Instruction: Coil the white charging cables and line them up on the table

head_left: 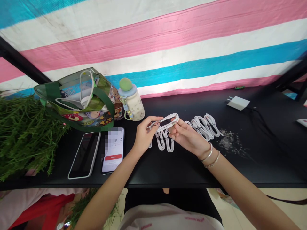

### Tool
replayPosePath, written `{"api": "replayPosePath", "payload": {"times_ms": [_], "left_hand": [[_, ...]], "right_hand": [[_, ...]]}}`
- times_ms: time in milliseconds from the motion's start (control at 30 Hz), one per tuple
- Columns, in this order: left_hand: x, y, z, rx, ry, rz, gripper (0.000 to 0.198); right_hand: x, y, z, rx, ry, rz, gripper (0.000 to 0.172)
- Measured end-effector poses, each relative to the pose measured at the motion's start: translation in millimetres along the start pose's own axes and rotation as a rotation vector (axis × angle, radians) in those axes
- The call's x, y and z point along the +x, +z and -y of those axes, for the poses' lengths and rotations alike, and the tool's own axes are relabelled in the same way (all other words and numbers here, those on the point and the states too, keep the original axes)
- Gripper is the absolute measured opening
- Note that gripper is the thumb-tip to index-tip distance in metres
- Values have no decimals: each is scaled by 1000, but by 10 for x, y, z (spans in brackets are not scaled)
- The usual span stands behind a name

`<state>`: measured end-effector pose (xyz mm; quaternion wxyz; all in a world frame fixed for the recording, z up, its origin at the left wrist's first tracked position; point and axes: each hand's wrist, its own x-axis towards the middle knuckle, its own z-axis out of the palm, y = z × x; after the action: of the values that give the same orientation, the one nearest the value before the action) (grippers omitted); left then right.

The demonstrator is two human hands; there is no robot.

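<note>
l hand point(144, 132) & r hand point(188, 137) pinch opp. ends of thin white looped cable point(168, 126), which may uncoil if either grip slips.

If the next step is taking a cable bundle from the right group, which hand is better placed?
Probably the right hand: it is closer to those cable bundles than the left hand. Both hold a white coil, so the right would release first.

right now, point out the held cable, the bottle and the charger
held cable point(168, 126): head view, near side of its coil
bottle point(136, 107): head view, its pale body
charger point(238, 103): head view, its white casing
</note>
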<state>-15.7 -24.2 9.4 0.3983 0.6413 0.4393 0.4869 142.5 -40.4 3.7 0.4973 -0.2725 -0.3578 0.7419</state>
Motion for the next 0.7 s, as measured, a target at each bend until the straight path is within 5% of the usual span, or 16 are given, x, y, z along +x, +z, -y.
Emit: {"api": "replayPosePath", "payload": {"times_ms": [400,700], "left_hand": [[-11,27,8,-287,-204,179,9],[-2,23,22,-58,-15,-51,9]], "right_hand": [[-18,5,18,36,7,20,27],[11,-3,-46,-85,2,-25,34]]}}
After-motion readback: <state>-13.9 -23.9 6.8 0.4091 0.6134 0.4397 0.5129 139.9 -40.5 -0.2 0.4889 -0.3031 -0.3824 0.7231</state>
